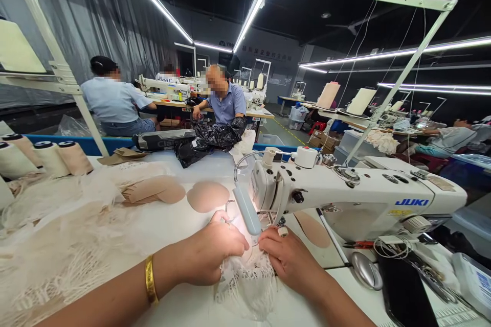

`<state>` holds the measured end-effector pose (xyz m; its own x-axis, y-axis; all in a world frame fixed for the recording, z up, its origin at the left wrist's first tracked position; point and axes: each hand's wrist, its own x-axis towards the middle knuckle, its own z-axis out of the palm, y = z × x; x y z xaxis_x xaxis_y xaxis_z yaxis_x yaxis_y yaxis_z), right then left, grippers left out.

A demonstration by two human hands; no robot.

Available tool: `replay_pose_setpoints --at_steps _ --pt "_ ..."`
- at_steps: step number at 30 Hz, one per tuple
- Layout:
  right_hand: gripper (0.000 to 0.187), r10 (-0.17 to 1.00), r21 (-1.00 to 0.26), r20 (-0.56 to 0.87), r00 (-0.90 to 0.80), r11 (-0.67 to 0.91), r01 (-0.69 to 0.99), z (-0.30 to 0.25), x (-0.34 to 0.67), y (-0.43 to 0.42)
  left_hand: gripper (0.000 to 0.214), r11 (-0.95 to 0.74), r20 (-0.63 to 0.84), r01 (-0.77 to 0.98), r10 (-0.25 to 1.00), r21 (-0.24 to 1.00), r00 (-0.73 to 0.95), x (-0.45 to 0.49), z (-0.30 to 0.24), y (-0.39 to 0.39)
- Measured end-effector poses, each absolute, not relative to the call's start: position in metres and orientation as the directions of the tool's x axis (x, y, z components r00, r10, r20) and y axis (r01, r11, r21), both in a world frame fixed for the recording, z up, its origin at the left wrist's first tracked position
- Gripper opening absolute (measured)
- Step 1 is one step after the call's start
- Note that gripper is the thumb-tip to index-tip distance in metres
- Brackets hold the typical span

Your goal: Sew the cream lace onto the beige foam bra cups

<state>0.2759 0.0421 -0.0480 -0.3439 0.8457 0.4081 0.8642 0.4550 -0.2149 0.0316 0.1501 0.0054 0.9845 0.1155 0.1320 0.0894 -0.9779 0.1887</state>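
White lace fabric (247,283) with a fringed edge hangs towards me over the table's front, under the sewing head. My left hand (217,248) is closed on it to the left of the needle area, with its fingers curled. A small shiny bit shows near its thumb; I cannot make out what it is. My right hand (286,255) pinches the lace's right side, close to the presser area. The white JUKI sewing machine (368,189) stands above and to the right. Its lamp (247,212) lights the cloth and hides the needle.
Beige cup pads (207,196) lie behind my left hand, lace pieces (57,245) at left. Thread cones (74,158) stand far left. A black phone (406,291) and a silver mouse-shaped object (366,271) lie right. Co-workers (226,102) sit beyond a black plastic bag (210,140).
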Motion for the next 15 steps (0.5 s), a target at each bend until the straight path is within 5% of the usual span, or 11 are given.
replay_pose_setpoints --at_steps 15 --pt "0.035 0.810 -0.270 0.548 -0.209 0.408 0.872 -0.031 0.276 0.043 0.014 -0.957 0.214 0.131 0.189 0.257 0.958 0.038 0.003 0.160"
